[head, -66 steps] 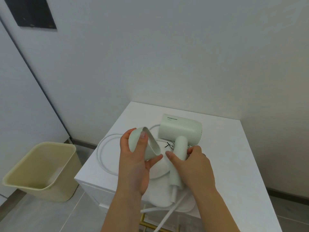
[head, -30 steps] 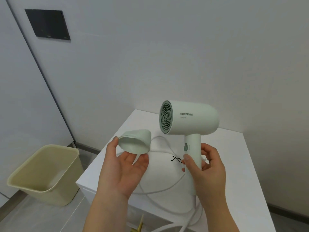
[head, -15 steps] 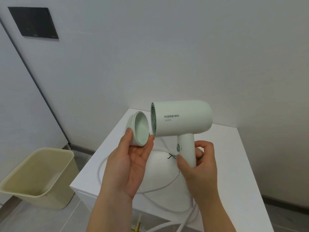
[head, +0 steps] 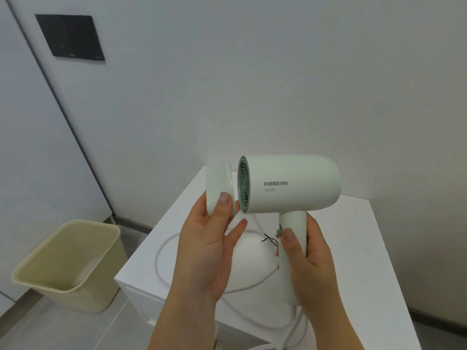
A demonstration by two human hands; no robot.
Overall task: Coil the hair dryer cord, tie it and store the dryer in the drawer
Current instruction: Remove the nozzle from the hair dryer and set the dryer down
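Note:
A pale green hair dryer (head: 290,184) is held up above the white cabinet top (head: 358,248), its barrel level and its grille facing left. My right hand (head: 303,258) grips its handle. My left hand (head: 209,246) holds the matching pale green nozzle (head: 218,188) right against the grille end, thumb on its side. The white cord (head: 164,251) lies in a loose loop on the cabinet top and hangs from the handle's bottom. A small black twist tie (head: 269,239) lies on the top behind the handle.
A beige waste bin (head: 68,263) stands on the floor to the left of the cabinet. A white wall rises close behind, with a dark panel (head: 70,37) high on the left. The cabinet's front face (head: 141,306) shows below its near edge.
The nozzle has turned from open-side-up in my left palm to face the dryer's grille and has closed in on it. The dryer has stayed lifted in my right hand.

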